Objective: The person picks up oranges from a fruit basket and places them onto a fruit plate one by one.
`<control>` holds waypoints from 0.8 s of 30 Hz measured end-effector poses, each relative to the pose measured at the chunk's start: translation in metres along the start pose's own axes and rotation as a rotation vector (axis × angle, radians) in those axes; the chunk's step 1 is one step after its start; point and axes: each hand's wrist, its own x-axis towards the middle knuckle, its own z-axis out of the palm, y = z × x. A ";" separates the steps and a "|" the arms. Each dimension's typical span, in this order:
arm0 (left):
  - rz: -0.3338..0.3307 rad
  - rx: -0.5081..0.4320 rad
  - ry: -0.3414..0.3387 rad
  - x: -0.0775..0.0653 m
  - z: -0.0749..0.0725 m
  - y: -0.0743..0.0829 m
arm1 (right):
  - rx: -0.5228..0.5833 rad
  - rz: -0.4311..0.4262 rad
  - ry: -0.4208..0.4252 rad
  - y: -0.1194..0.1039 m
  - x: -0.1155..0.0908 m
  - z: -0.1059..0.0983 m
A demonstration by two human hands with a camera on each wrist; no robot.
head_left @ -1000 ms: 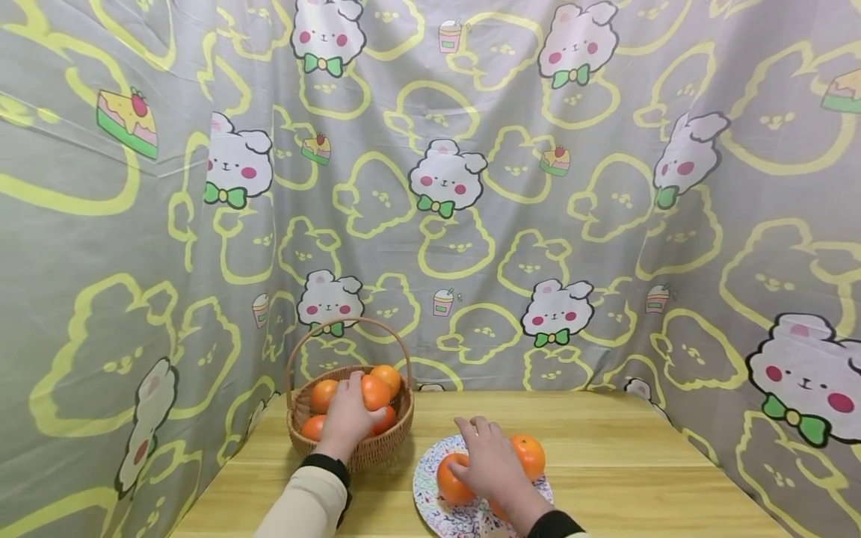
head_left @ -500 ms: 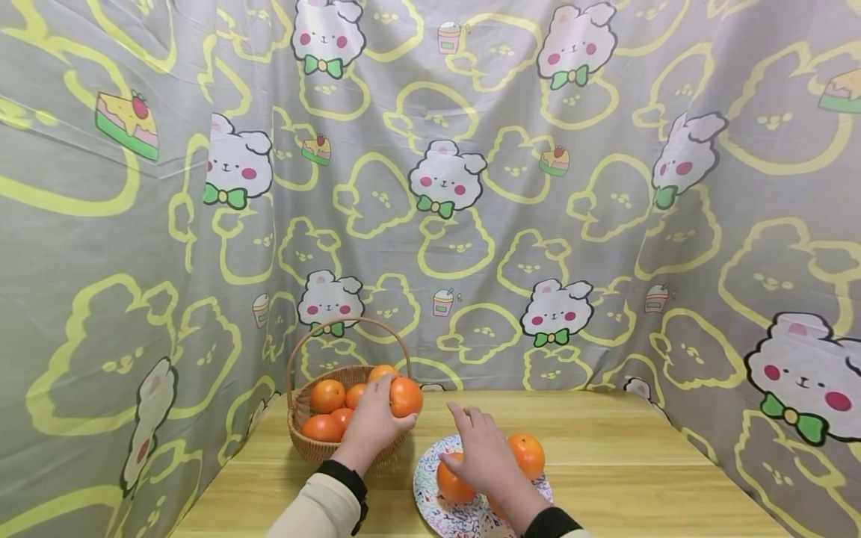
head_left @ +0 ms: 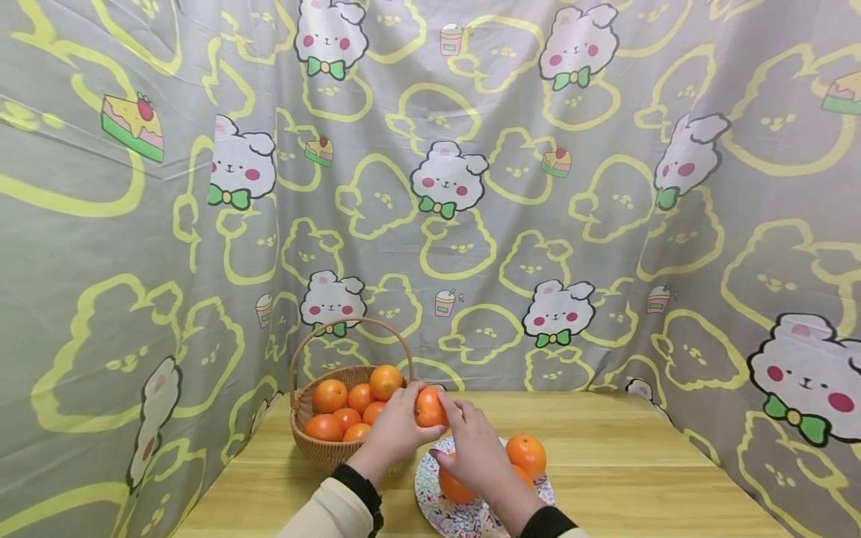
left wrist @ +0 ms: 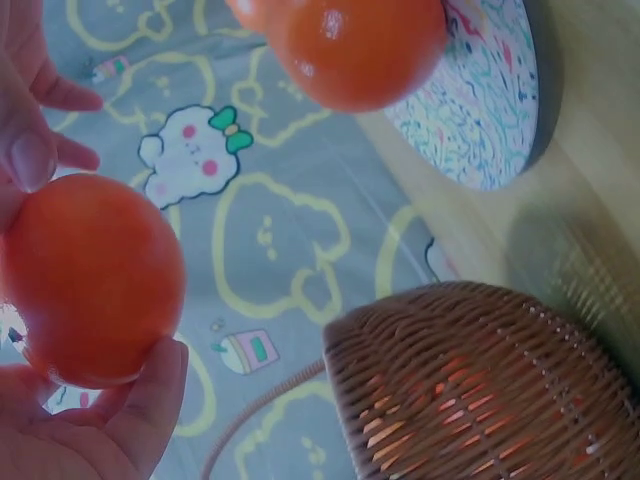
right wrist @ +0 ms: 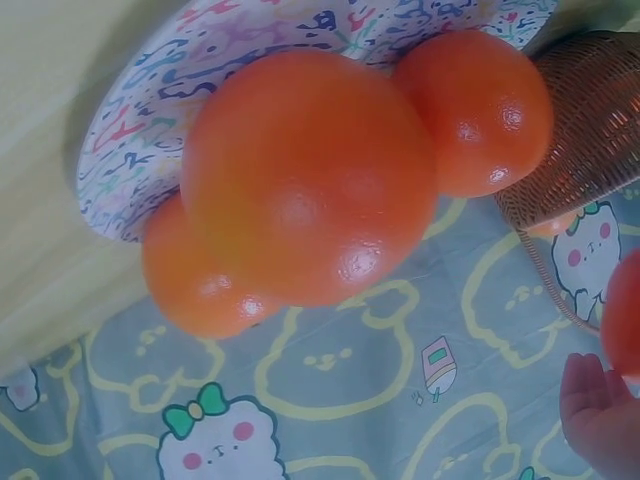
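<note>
In the head view my left hand (head_left: 397, 426) grips an orange (head_left: 430, 407) between thumb and fingers, above the table between basket and plate. My right hand (head_left: 477, 448) reaches over the plate with its thumb spread, fingertips at the right side of that orange; whether they touch it I cannot tell. The left wrist view shows the held orange (left wrist: 95, 280) close up. Three oranges, one of them large in the right wrist view (right wrist: 310, 180), sit on the round patterned plate (head_left: 430, 501), partly hidden by my right hand.
A wicker basket (head_left: 316, 448) with a tall arched handle stands at the left with several oranges (head_left: 329, 396) inside. The wooden table (head_left: 625, 463) extends to the right of the plate. Patterned grey cloth (head_left: 498, 224) hangs at the back and both sides.
My left hand has lifted an orange from the basket and carried it rightward to my right hand. The right hand has stayed above the plate, its fingers now beside the orange.
</note>
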 end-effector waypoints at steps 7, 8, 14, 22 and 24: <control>0.067 -0.028 -0.028 -0.006 0.010 0.004 | -0.016 -0.012 0.013 0.001 -0.002 0.001; 0.069 -0.035 -0.044 -0.007 0.011 0.005 | -0.022 -0.015 0.014 0.001 -0.002 0.001; 0.075 -0.087 -0.130 -0.010 0.018 0.012 | -0.004 -0.004 0.009 0.005 -0.005 0.000; 0.077 -0.072 -0.164 -0.013 0.022 0.015 | 0.069 0.105 -0.080 0.011 -0.008 -0.002; 0.078 -0.080 -0.169 -0.013 0.021 0.015 | 0.094 0.146 -0.117 0.013 -0.009 -0.004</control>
